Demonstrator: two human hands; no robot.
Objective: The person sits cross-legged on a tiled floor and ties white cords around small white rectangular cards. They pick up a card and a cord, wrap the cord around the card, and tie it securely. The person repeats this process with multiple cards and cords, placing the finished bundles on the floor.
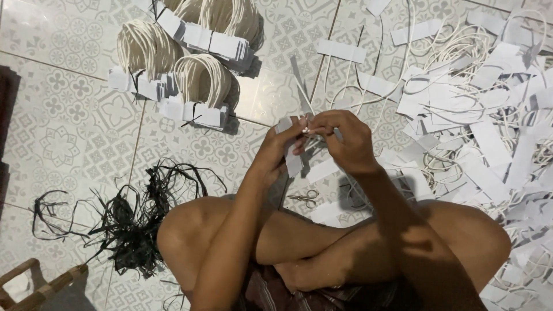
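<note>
Landmark: I place everything from the small scissors (304, 197), which lie on the patterned tile floor (63, 132) just ahead of my crossed legs.

Left hand: my left hand (278, 147) is above the scissors and a little left, fingers pinched narrow around a white paper tag (292, 162) that hangs down from the grip.

Right hand: my right hand (343, 141) is above and right of the scissors, curled tight, fingertips meeting the left hand's at the top of the tag. A white cord (302, 95) runs up and away from that pinch; I cannot tell exactly how the cord sits between the fingers.

Piece in hand: the tag and cord are held in the air directly above the scissors, touching both hands.

Done so far: far above and left of the scissors lie the tied bundles (199, 80), looped cream cords with stacked white tags, bound with dark ties. I judge these as finished work, several bundles' worth.

Left to do: right of the scissors spreads a loose pile (478, 115) of white tags and tangled cords, unsorted. It looks bigger than the finished lot, so I judge that much remains.

Ties: left of the scissors, by my knee, lies a heap of black strands (132, 224).

Other: a wooden stool (34, 285) is far below-left.
</note>
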